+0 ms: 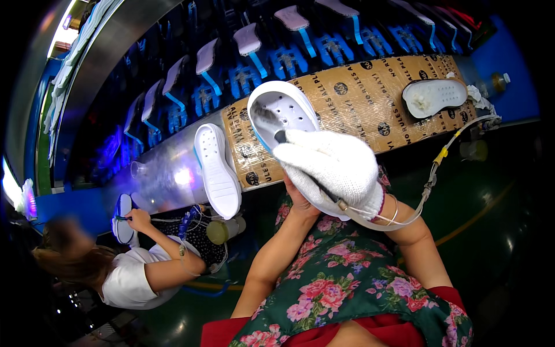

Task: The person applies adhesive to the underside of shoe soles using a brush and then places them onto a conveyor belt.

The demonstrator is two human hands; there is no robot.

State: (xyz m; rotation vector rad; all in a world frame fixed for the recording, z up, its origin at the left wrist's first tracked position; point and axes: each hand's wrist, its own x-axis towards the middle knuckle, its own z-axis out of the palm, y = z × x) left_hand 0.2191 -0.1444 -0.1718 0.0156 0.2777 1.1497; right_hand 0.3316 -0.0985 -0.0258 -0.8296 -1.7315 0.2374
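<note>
A white shoe sole with raised walls and small holes inside is tilted up in front of me. My left hand, bare, grips its near part from below, most fingers hidden behind it. Over the sole's near end is my right hand in a white knit glove, closed round a slim hose-fed brush. The brush's dark tip touches or hovers just above the inside of the sole; I cannot tell which. A clear hose runs from the tool past my wrist to the bench's right end.
Another white sole lies on the metal bench to the left. A grey sole rests on the brown cardboard cover. Behind, blue holders carry pale insole-shaped pieces. A person works on a shoe at the left.
</note>
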